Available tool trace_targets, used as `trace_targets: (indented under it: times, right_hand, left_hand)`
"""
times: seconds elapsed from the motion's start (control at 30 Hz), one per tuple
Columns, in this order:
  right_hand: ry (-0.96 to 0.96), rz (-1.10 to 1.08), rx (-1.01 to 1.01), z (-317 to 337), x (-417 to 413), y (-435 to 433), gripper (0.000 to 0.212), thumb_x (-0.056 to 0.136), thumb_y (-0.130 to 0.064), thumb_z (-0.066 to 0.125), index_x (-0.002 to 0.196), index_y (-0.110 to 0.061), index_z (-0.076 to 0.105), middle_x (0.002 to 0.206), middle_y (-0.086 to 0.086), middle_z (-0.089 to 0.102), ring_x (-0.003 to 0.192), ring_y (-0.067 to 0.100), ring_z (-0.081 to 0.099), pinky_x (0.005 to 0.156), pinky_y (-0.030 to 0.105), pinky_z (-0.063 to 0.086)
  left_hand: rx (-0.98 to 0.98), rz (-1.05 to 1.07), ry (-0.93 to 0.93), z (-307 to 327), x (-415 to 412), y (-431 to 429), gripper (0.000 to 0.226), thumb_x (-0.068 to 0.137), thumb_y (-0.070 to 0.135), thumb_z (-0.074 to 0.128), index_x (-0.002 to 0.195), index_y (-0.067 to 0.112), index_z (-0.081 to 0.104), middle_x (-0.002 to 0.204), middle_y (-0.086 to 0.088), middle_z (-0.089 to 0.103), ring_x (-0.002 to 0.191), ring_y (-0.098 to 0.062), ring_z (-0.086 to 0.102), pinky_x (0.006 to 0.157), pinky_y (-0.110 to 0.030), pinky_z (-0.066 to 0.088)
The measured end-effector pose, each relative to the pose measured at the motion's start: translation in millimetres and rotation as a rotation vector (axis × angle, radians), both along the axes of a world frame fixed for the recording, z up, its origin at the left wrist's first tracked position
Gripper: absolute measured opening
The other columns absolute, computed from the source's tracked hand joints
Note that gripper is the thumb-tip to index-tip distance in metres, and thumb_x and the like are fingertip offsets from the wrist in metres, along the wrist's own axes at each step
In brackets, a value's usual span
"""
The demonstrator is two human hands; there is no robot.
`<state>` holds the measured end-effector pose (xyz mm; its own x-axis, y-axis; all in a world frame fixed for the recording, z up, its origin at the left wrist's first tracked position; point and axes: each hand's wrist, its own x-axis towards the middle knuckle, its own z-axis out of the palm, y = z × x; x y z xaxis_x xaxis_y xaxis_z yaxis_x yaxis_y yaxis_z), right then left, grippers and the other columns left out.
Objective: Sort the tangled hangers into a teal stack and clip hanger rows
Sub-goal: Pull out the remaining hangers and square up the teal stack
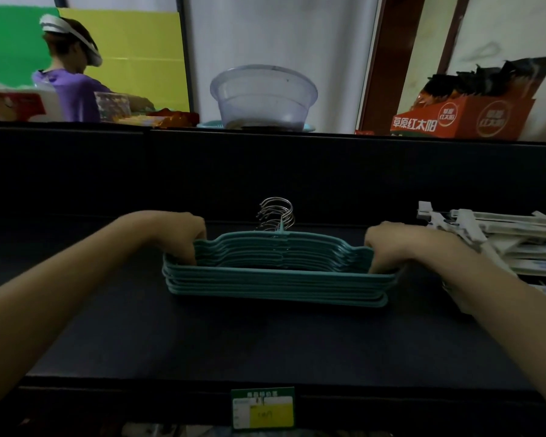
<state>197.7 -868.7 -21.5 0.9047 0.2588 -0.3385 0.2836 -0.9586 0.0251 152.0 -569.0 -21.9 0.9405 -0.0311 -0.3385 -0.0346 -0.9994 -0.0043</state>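
A stack of several teal hangers (pixel 278 279) lies flat on the dark shelf (pixel 234 342), its metal hooks (pixel 276 214) bunched together and pointing away from me. My left hand (pixel 177 234) grips the stack's left shoulder, fingers curled down over the edge. At the right shoulder my right hand (pixel 391 247) grips the stack the same way. White clip hangers (pixel 498 234) lie piled at the right end of the shelf, just beyond my right wrist.
A price label (pixel 263 408) hangs on the shelf's front edge. Above the shelf's back wall stand a clear plastic basin (pixel 264 99) and an orange carton (pixel 464 118). Another person (pixel 70 80) works at the far left.
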Motion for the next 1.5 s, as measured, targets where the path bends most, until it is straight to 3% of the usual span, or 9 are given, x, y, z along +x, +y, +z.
trace_targets:
  times: [0.13, 0.43, 0.57, 0.63, 0.7, 0.8, 1.07, 1.3, 1.5]
  right_hand:
    - [-0.156, 0.046, -0.187, -7, -3, 11, 0.013, 0.085, -0.020, 0.059, 0.093, -0.011, 0.053, 0.076, 0.003, 0.045, 0.080, 0.023, 0.052, 0.068, 0.031, 0.044]
    - [-0.178, 0.070, -0.256, -10, -9, 12, 0.024, 0.087, -0.018, 0.059, 0.108, -0.006, 0.056, 0.098, 0.008, 0.055, 0.090, 0.024, 0.058, 0.069, 0.031, 0.047]
    - [-0.096, 0.139, -0.168, -5, -6, 8, 0.023, 0.085, -0.030, 0.063, 0.077, -0.012, 0.052, 0.075, -0.002, 0.049, 0.069, 0.013, 0.051, 0.055, 0.021, 0.041]
    - [-0.119, 0.179, -0.079, -3, -6, 7, 0.021, 0.082, -0.033, 0.067, 0.081, -0.014, 0.059, 0.070, -0.006, 0.047, 0.069, 0.013, 0.050, 0.054, 0.021, 0.039]
    - [-0.169, 0.226, -0.070, -4, -4, 7, 0.023, 0.081, -0.032, 0.068, 0.068, -0.018, 0.055, 0.067, -0.006, 0.046, 0.066, 0.012, 0.049, 0.054, 0.022, 0.038]
    - [-0.151, 0.254, -0.108, -2, 0, 10, 0.034, 0.082, -0.031, 0.068, 0.059, -0.023, 0.044, 0.066, -0.004, 0.047, 0.061, 0.011, 0.045, 0.055, 0.023, 0.039]
    - [0.027, 0.262, 0.030, 16, -2, 1, 0.024, 0.080, -0.033, 0.070, 0.097, -0.016, 0.072, 0.079, -0.008, 0.067, 0.073, 0.005, 0.063, 0.065, 0.021, 0.052]
    - [0.021, 0.261, 0.009, 17, 1, 3, 0.025, 0.081, -0.031, 0.069, 0.098, -0.013, 0.072, 0.094, 0.002, 0.072, 0.085, 0.013, 0.068, 0.079, 0.031, 0.057]
    - [-0.003, 0.193, -0.105, 5, 5, 9, 0.014, 0.080, -0.025, 0.070, 0.077, -0.017, 0.058, 0.077, -0.004, 0.056, 0.077, 0.014, 0.059, 0.064, 0.024, 0.051]
  left_hand:
    - [0.188, -0.022, -0.095, -12, 9, -8, 0.030, 0.083, 0.012, 0.060, 0.060, 0.018, 0.042, 0.066, 0.003, 0.047, 0.057, -0.008, 0.043, 0.048, -0.017, 0.037]
    - [0.210, -0.102, -0.144, -15, 5, -7, 0.025, 0.083, 0.015, 0.061, 0.066, 0.017, 0.043, 0.068, 0.006, 0.041, 0.068, -0.014, 0.046, 0.055, -0.020, 0.039]
    - [0.233, -0.124, -0.132, -16, 4, -8, 0.026, 0.085, 0.014, 0.059, 0.066, 0.016, 0.042, 0.068, 0.006, 0.038, 0.071, -0.015, 0.044, 0.054, -0.022, 0.036]
    - [0.239, -0.128, -0.113, -14, 4, -9, 0.025, 0.085, 0.014, 0.058, 0.066, 0.015, 0.043, 0.068, 0.006, 0.037, 0.069, -0.014, 0.043, 0.058, -0.023, 0.037]
    - [0.241, -0.139, -0.110, -12, 3, -10, 0.009, 0.086, 0.015, 0.058, 0.083, 0.010, 0.052, 0.069, 0.007, 0.037, 0.075, -0.015, 0.044, 0.065, -0.025, 0.037]
    - [0.216, -0.128, -0.088, -9, 3, -10, 0.019, 0.086, 0.017, 0.060, 0.099, 0.005, 0.057, 0.082, 0.000, 0.049, 0.079, -0.016, 0.046, 0.067, -0.024, 0.038]
    - [-0.056, -0.168, -0.032, -1, 4, 8, 0.019, 0.082, 0.022, 0.066, 0.065, 0.025, 0.060, 0.067, 0.012, 0.060, 0.064, -0.003, 0.058, 0.060, -0.017, 0.048]
    - [-0.052, -0.160, -0.007, 0, 7, 8, 0.020, 0.082, 0.023, 0.067, 0.064, 0.029, 0.059, 0.072, 0.011, 0.063, 0.068, -0.004, 0.061, 0.069, -0.024, 0.054]
    - [-0.009, -0.140, -0.033, 3, 6, 12, 0.022, 0.077, 0.023, 0.071, 0.059, 0.025, 0.058, 0.067, 0.009, 0.061, 0.064, -0.004, 0.058, 0.058, -0.018, 0.049]
